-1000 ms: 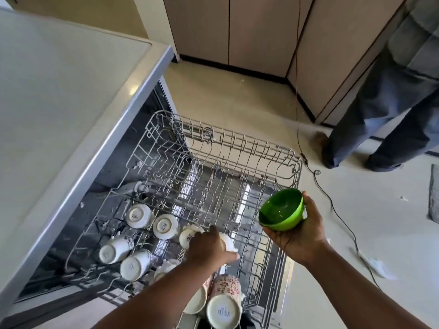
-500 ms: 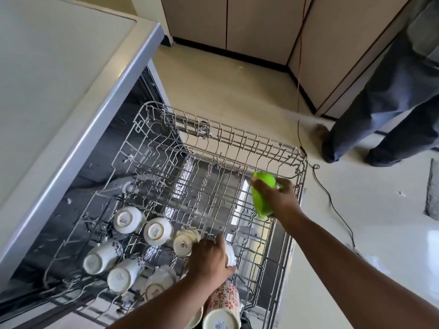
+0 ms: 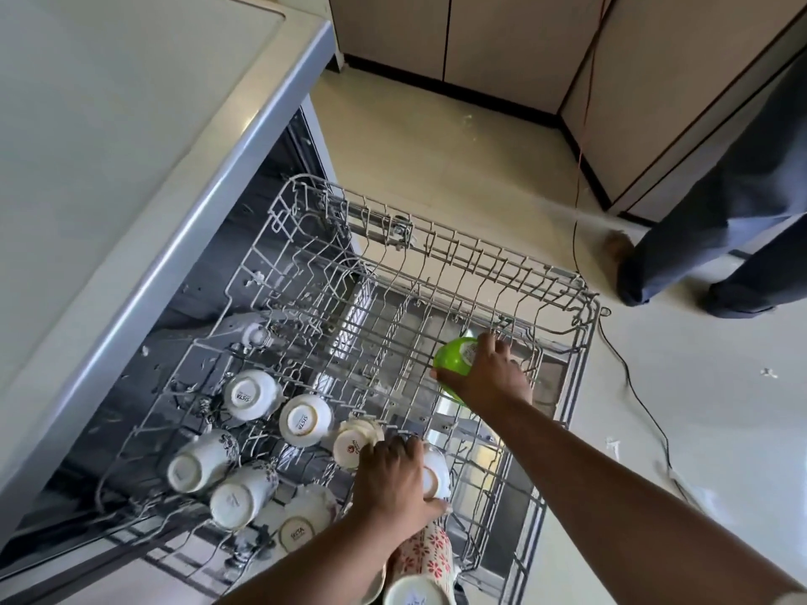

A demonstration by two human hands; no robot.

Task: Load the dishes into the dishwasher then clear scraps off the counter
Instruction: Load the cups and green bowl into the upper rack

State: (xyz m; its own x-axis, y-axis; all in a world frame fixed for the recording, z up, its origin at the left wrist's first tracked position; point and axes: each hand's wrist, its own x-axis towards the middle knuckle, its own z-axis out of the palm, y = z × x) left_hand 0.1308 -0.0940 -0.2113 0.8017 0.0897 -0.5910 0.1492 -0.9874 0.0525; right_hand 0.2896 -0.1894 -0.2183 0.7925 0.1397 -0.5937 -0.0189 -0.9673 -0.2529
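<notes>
Head view: a wire dishwasher rack [image 3: 436,272] is seen pulled out from under a grey counter [image 3: 109,146], with the dishwasher's dark cavity [image 3: 244,238] beneath it. A green bowl [image 3: 454,364] is gripped by the right hand [image 3: 489,377] in the far right part of the rack; the bowl is turned on edge, its base with a small label facing up and toward the far rim, its opening facing down toward the near side. The fingers are wrapped over the bowl's rim and outer wall. The left hand [image 3: 393,478] is closed over a white cup [image 3: 436,473] lying in the near part of the rack, its base pointing right. Several white cups [image 3: 301,419] are set to the left in rows, upended or tilted, bases showing; two of them are marked with printed text. A cup patterned with red flowers [image 3: 421,569] is seen at the bottom edge, just beside the left forearm. On the pale floor [image 3: 436,146] a thin cable [image 3: 629,386] is trailed past the rack's right corner. Another person's trousered legs [image 3: 720,211] are seen at upper right, near beige cabinet doors [image 3: 502,41].
</notes>
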